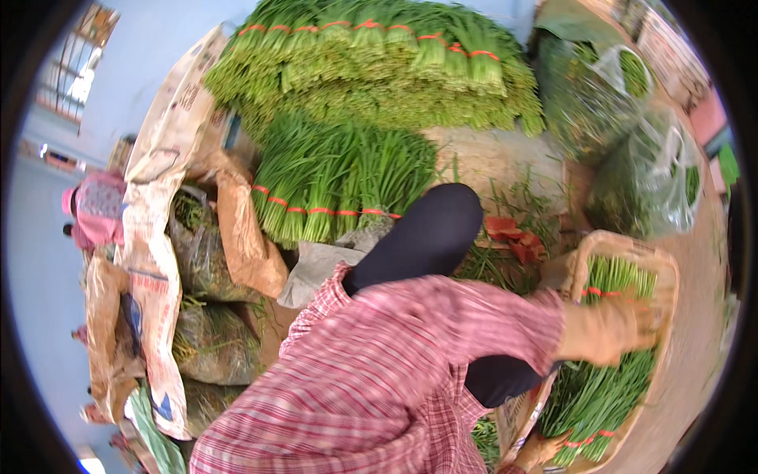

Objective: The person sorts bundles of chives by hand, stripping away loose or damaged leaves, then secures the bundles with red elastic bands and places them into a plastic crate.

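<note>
My gloved left hand (612, 328) presses, fingers seemingly closed, on red-banded green chive bundles (604, 379) in the woven basket (667, 272), partly filled. My right hand (545, 450) grips its rim. Big tied stacks (371, 63) remain unpacked.

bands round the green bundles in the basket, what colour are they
Red-orange bands tie the green bundles in the basket; the head view shows them.
</note>
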`<act>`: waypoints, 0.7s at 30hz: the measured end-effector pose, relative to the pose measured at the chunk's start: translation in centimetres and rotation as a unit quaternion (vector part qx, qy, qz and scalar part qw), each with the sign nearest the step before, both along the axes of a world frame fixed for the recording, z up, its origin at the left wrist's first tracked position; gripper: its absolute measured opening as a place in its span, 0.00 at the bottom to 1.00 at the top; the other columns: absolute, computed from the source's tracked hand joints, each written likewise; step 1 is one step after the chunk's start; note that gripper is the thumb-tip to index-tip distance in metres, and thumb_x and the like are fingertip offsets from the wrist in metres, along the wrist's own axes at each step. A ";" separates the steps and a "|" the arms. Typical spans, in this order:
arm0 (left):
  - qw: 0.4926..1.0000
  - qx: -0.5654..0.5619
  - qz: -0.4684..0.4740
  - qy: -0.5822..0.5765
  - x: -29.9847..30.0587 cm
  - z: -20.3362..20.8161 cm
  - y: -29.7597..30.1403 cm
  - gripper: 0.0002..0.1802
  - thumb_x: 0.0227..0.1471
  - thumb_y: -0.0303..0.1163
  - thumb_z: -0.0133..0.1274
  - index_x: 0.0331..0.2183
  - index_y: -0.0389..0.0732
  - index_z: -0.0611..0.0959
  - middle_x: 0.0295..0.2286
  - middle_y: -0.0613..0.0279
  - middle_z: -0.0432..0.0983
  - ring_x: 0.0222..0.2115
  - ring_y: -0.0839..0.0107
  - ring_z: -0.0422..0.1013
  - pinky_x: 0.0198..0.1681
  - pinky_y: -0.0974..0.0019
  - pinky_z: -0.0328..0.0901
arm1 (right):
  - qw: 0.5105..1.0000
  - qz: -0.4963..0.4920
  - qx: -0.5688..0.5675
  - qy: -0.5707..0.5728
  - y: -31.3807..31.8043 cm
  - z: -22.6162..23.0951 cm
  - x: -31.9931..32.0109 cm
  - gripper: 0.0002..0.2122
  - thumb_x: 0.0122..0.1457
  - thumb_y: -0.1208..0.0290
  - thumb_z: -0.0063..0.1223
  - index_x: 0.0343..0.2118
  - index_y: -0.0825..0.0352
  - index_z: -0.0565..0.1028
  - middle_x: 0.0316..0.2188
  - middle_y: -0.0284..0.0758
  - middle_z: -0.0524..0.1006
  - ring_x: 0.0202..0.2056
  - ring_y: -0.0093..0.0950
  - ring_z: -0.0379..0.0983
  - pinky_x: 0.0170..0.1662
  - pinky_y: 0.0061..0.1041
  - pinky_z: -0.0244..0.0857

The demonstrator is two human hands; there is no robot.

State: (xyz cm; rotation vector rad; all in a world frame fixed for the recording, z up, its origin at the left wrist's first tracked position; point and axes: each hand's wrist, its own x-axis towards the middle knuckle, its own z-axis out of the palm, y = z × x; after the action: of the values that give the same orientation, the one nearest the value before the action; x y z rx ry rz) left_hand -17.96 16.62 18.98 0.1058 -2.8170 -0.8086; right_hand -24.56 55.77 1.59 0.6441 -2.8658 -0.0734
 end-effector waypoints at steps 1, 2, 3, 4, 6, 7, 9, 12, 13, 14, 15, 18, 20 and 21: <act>0.997 -0.022 0.077 0.021 4.2 1.6 -4.5 0.32 0.45 0.43 0.61 0.53 0.48 0.76 0.48 0.54 0.73 0.53 0.50 0.66 0.60 0.42 0.55 | 1.000 -0.008 -0.012 0.005 -0.9 0.5 0.7 0.35 0.47 0.70 0.65 0.61 0.65 0.66 0.50 0.51 0.74 0.50 0.50 0.71 0.53 0.43 0.67; 0.984 -0.034 0.167 0.040 9.4 3.2 -9.2 0.29 0.42 0.39 0.62 0.49 0.44 0.80 0.42 0.53 0.77 0.50 0.49 0.69 0.56 0.45 0.61 | 1.000 0.011 -0.015 0.001 -2.0 0.7 -0.1 0.34 0.47 0.70 0.65 0.61 0.65 0.67 0.50 0.50 0.74 0.50 0.50 0.71 0.53 0.42 0.67; 0.942 -0.024 0.248 0.225 13.6 1.1 -13.0 0.27 0.39 0.34 0.62 0.46 0.41 0.80 0.42 0.51 0.77 0.46 0.49 0.72 0.53 0.48 0.65 | 1.000 0.016 -0.023 0.006 -2.9 1.2 0.3 0.34 0.47 0.71 0.64 0.60 0.65 0.67 0.50 0.50 0.74 0.50 0.50 0.71 0.53 0.42 0.67; 0.920 -0.072 0.336 0.190 18.0 -0.9 -16.3 0.29 0.38 0.33 0.63 0.47 0.39 0.80 0.43 0.48 0.77 0.46 0.49 0.72 0.53 0.51 0.66 | 0.999 0.022 -0.029 0.010 -3.6 1.5 0.3 0.33 0.48 0.71 0.64 0.60 0.66 0.67 0.51 0.50 0.74 0.50 0.50 0.71 0.53 0.42 0.66; 0.868 -0.046 0.483 0.106 29.9 -7.3 -22.1 0.31 0.46 0.37 0.62 0.52 0.38 0.77 0.49 0.46 0.75 0.51 0.49 0.70 0.57 0.53 0.64 | 0.998 0.046 -0.042 0.010 -5.4 2.2 0.2 0.33 0.48 0.72 0.63 0.60 0.66 0.67 0.51 0.50 0.74 0.51 0.49 0.71 0.53 0.42 0.66; 0.822 0.003 0.567 0.053 35.6 -9.9 -22.8 0.31 0.49 0.39 0.61 0.54 0.39 0.76 0.50 0.45 0.74 0.53 0.50 0.69 0.57 0.56 0.64 | 0.997 0.059 -0.044 0.009 -6.3 2.6 -0.1 0.32 0.48 0.72 0.63 0.60 0.66 0.67 0.51 0.50 0.74 0.51 0.49 0.71 0.53 0.42 0.66; 0.663 0.011 0.728 -0.174 46.3 -17.3 -21.6 0.37 0.45 0.47 0.64 0.53 0.36 0.75 0.47 0.46 0.76 0.49 0.52 0.72 0.54 0.54 0.67 | 0.994 0.093 -0.049 0.003 -9.0 3.6 -1.1 0.32 0.49 0.73 0.62 0.59 0.66 0.68 0.51 0.49 0.74 0.51 0.49 0.71 0.54 0.42 0.66; 0.562 0.194 0.742 -0.310 53.1 -24.8 -19.9 0.51 0.40 0.54 0.65 0.59 0.33 0.66 0.48 0.40 0.74 0.48 0.49 0.73 0.48 0.52 0.72 | 0.992 0.097 -0.071 0.022 -11.3 6.0 -1.6 0.30 0.49 0.74 0.61 0.59 0.66 0.68 0.51 0.49 0.74 0.51 0.49 0.71 0.54 0.41 0.66; 0.522 0.201 0.781 -0.278 56.3 -28.0 -16.9 0.59 0.40 0.60 0.64 0.64 0.37 0.58 0.57 0.39 0.65 0.56 0.47 0.67 0.54 0.50 0.68 | 0.990 0.116 -0.078 0.014 -13.1 6.1 -2.3 0.30 0.49 0.74 0.61 0.59 0.66 0.68 0.51 0.49 0.74 0.51 0.49 0.71 0.54 0.41 0.66; 0.495 0.168 0.778 -0.347 56.6 -29.1 -15.3 0.65 0.40 0.63 0.63 0.68 0.42 0.49 0.65 0.42 0.50 0.63 0.46 0.55 0.61 0.45 0.58 | 0.988 0.128 -0.088 0.014 -14.6 6.4 -3.0 0.30 0.49 0.75 0.61 0.59 0.66 0.69 0.51 0.49 0.74 0.51 0.49 0.71 0.54 0.41 0.66; 0.486 0.203 0.784 -0.329 55.1 -26.7 -15.7 0.63 0.43 0.62 0.62 0.68 0.46 0.47 0.68 0.45 0.41 0.67 0.48 0.43 0.65 0.42 0.48 | 0.986 0.135 -0.099 0.014 -15.7 6.8 -3.4 0.29 0.50 0.75 0.60 0.58 0.67 0.69 0.51 0.49 0.74 0.51 0.49 0.71 0.54 0.41 0.66; 0.544 0.093 0.804 -0.220 56.4 -25.1 -18.0 0.58 0.46 0.53 0.63 0.68 0.49 0.49 0.67 0.43 0.45 0.67 0.44 0.42 0.65 0.37 0.44 | 0.974 0.194 -0.119 -0.006 -19.8 7.2 -5.2 0.28 0.50 0.76 0.59 0.58 0.67 0.69 0.51 0.48 0.75 0.51 0.48 0.71 0.55 0.41 0.66; 0.642 -0.031 0.757 -0.117 51.2 -21.8 -26.9 0.55 0.46 0.47 0.64 0.68 0.49 0.51 0.66 0.42 0.46 0.67 0.44 0.43 0.64 0.36 0.45 | 0.972 0.199 -0.125 0.000 -18.3 8.4 -5.2 0.26 0.51 0.78 0.58 0.57 0.67 0.70 0.52 0.48 0.75 0.52 0.48 0.71 0.55 0.40 0.65; 0.668 -0.083 0.737 -0.068 50.4 -18.5 -29.6 0.54 0.46 0.44 0.65 0.68 0.49 0.53 0.66 0.42 0.47 0.67 0.43 0.44 0.64 0.37 0.44 | 0.966 0.221 -0.131 -0.006 -18.8 8.7 -5.7 0.26 0.51 0.79 0.57 0.56 0.68 0.71 0.52 0.47 0.75 0.52 0.47 0.71 0.55 0.40 0.65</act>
State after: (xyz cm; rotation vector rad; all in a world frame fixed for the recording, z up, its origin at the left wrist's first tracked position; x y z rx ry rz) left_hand 32.40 -13.00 0.51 2.0523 -1.7841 -0.0671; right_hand -30.31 37.02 10.33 1.2007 -2.6017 0.3693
